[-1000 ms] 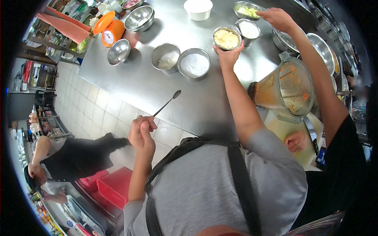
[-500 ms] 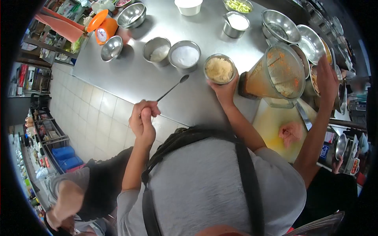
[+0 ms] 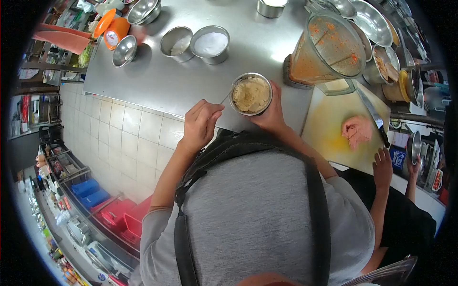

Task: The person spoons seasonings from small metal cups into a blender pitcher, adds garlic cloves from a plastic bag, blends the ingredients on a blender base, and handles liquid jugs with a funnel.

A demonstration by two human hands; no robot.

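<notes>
My left hand [image 3: 202, 123] is closed on a thin spoon [image 3: 225, 98], whose far end dips into a small metal bowl [image 3: 234, 104]. In the bowl lies a tan, grainy paste or powder [image 3: 252, 95] with a hollow in it. My right hand [image 3: 272, 113] wraps round the bowl's right side and underside, holding it near the counter's front edge. Beyond it stand a bowl of white powder [image 3: 211, 44] and another metal bowl [image 3: 176, 44] with a little white powder. A blender jug [image 3: 305, 57] with orange residue stands right of the bowl.
A cutting board [image 3: 324, 112] carries raw pink meat [image 3: 357, 132] and a knife [image 3: 372, 112]. A co-worker's hand [image 3: 382, 168] is near its front right corner. An orange scale [image 3: 114, 33] and a metal bowl [image 3: 125, 51] stand at the counter's left.
My left hand has brought the spoon right, into the bowl. The bowl has come nearer my body. The co-worker's hand has pulled back from the bowls behind the blender jug; the view has shifted.
</notes>
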